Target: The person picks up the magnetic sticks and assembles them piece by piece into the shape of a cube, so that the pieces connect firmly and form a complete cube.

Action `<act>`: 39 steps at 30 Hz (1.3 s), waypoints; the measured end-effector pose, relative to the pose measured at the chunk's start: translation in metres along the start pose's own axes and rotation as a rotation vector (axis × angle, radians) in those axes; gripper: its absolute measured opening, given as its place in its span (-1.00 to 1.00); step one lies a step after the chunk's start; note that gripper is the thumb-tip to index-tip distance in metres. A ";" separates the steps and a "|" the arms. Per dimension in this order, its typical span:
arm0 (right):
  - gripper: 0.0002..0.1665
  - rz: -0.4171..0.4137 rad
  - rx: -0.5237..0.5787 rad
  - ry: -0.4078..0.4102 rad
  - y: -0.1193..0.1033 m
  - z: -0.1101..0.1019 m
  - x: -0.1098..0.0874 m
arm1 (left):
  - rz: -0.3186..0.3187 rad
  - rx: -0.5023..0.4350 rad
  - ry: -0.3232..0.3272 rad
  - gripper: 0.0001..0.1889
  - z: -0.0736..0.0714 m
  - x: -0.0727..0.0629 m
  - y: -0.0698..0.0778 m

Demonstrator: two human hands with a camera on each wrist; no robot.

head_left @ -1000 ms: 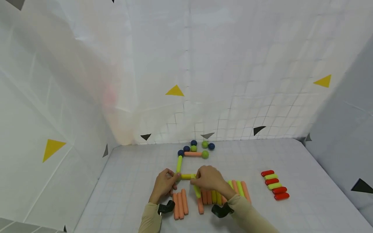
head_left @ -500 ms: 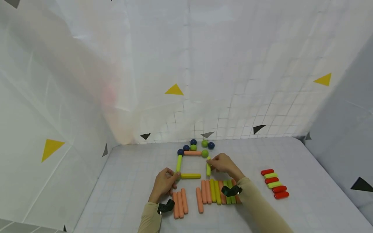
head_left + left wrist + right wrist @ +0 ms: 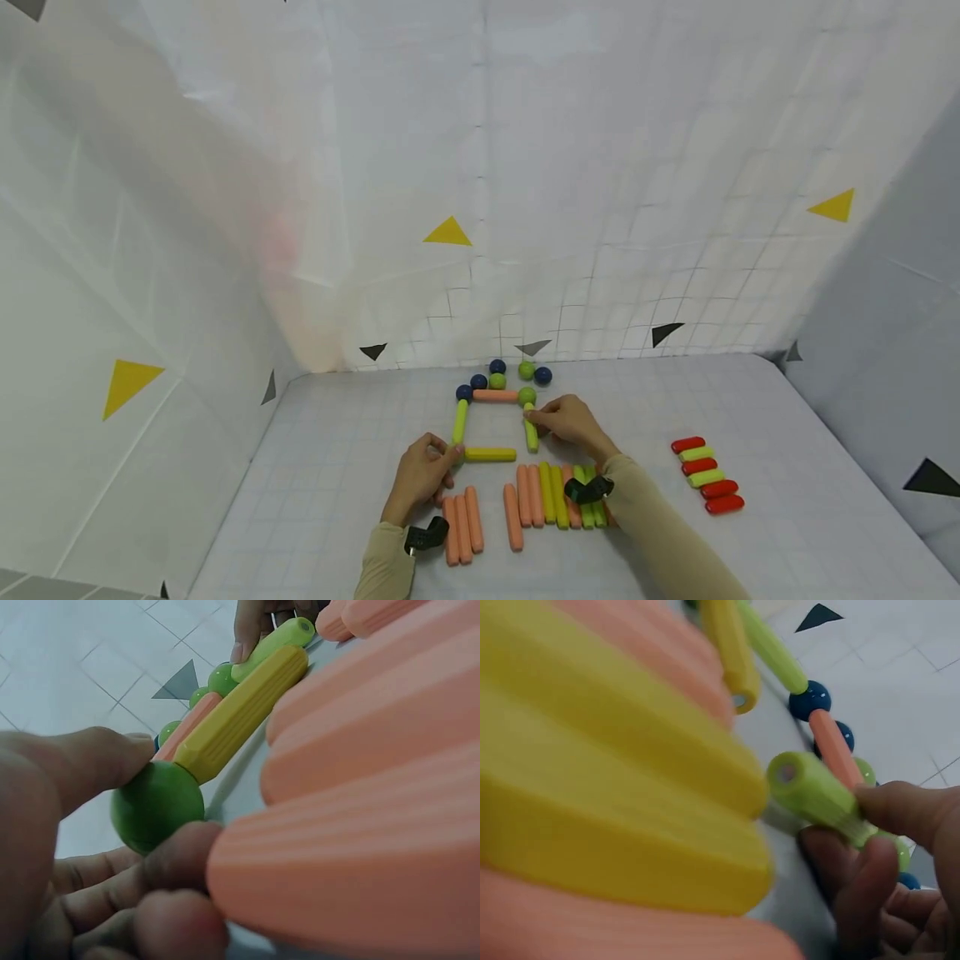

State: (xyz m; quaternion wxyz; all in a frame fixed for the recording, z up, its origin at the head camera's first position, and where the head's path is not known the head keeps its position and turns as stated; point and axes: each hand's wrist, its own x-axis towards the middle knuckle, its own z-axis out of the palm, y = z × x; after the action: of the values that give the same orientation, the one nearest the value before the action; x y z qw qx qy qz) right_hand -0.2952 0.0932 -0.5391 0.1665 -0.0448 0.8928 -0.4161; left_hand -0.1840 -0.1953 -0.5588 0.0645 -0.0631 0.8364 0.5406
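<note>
My left hand (image 3: 422, 473) pinches a green ball (image 3: 157, 806) between thumb and fingers. A yellow rod (image 3: 490, 454) and a left yellow-green rod (image 3: 461, 421) meet at that ball. The left rod runs back to a dark blue ball (image 3: 464, 392), from which a salmon rod (image 3: 496, 396) leads to another green ball (image 3: 527, 397). My right hand (image 3: 572, 421) pinches a second yellow-green rod (image 3: 817, 795), its far end at this green ball. Its near end, with a small metallic spot, is free and apart from the yellow rod.
Several salmon, yellow and green rods (image 3: 555, 496) lie side by side in front, partly under the right wrist. More salmon rods (image 3: 462, 527) lie beside the left wrist. Loose blue and green balls (image 3: 527, 370) sit at the back. Short red and yellow-green pieces (image 3: 705, 475) line the right.
My right hand has carried the yellow-green rod from near the yellow rod's right end back and right, then slightly left to the green ball. My left hand has stayed in place.
</note>
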 end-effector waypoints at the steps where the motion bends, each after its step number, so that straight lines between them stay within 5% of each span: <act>1: -0.46 0.006 0.013 0.007 0.001 0.000 -0.001 | 0.001 -0.001 -0.003 -0.51 0.000 -0.001 0.000; 9: -0.40 0.060 0.105 0.040 0.010 0.003 0.003 | -0.001 0.002 -0.005 -0.51 0.002 -0.006 0.003; 21: -0.40 0.109 0.166 0.013 0.013 0.004 0.006 | 0.030 -0.024 0.136 -0.63 0.025 -0.012 0.008; 26: -0.42 0.124 0.274 0.056 0.014 0.001 0.010 | 0.051 -0.012 0.187 -0.64 0.029 -0.013 0.008; 33: -0.18 0.123 0.493 0.150 0.019 -0.012 0.021 | 0.044 -0.021 0.135 -0.54 0.028 -0.009 0.006; 39: -0.06 0.015 0.407 0.127 0.021 -0.016 0.035 | 0.064 -0.031 0.113 -0.55 0.027 -0.007 0.006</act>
State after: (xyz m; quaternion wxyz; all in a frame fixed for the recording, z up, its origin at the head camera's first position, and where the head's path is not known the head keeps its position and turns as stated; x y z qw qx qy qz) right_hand -0.3325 0.1111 -0.5546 0.1184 0.0228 0.7994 -0.5885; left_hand -0.1775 -0.1682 -0.5633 -0.0010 -0.0675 0.8320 0.5507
